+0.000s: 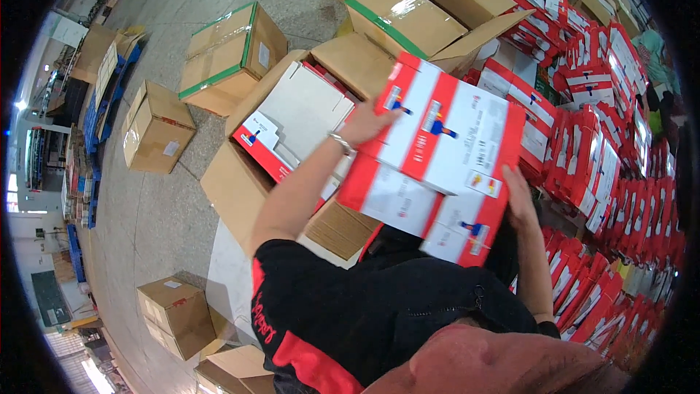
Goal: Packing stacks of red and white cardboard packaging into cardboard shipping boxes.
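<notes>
In front of my chest is a stack of flat red-and-white printed cartons [467, 128], tilted and overlapping unevenly. My left hand [368, 122] grips its upper left edge, fingers partly over the printed face. At the right edge, my right hand [519, 197] is closed around the side; some of its fingers are hidden by the stack. Just left of the stack stands an open brown cardboard box [237, 182] with its flaps out. Inside it lie more flat cartons [306, 106], their white and red faces showing. My left forearm crosses over this box.
Large piles of red-and-white flat cartons [583, 153] fill the right side. Taped brown boxes [230, 47] stand on the concrete floor [164, 219] to the left, with another large box [408, 14] at the far side. Blue pallets [102, 113] line the far left.
</notes>
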A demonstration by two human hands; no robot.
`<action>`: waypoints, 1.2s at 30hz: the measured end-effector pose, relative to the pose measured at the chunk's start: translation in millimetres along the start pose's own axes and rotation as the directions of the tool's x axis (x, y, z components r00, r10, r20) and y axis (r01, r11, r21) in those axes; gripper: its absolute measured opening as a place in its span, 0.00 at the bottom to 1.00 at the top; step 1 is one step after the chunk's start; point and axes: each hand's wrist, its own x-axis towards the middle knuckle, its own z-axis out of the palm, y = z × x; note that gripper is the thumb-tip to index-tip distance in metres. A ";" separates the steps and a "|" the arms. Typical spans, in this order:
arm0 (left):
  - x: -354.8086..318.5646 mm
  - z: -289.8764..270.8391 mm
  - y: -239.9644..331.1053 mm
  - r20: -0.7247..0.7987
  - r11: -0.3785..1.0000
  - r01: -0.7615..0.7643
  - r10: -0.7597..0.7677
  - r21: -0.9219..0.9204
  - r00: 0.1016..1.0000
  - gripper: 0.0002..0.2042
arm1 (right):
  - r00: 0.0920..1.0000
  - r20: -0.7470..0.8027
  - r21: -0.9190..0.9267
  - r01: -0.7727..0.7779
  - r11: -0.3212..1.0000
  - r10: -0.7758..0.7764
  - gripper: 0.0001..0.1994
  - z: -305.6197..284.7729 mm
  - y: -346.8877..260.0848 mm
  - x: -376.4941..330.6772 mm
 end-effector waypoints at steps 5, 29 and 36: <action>-12.7 -140.1 20.0 0.019 0.934 0.055 -0.066 0.352 0.998 0.35 | 0.949 0.315 0.154 -0.073 0.985 0.021 0.31 127.8 10.2 10.6; -128.0 -186.1 -180.2 -0.863 0.660 0.645 0.012 0.387 0.506 0.48 | 0.619 0.746 -0.621 0.780 0.078 -0.243 0.44 226.5 36.5 95.8; -104.7 -154.6 -199.8 -0.844 0.503 0.703 0.107 0.502 0.526 0.47 | 0.617 0.739 -0.659 0.746 -0.099 -0.272 0.37 228.8 44.5 149.7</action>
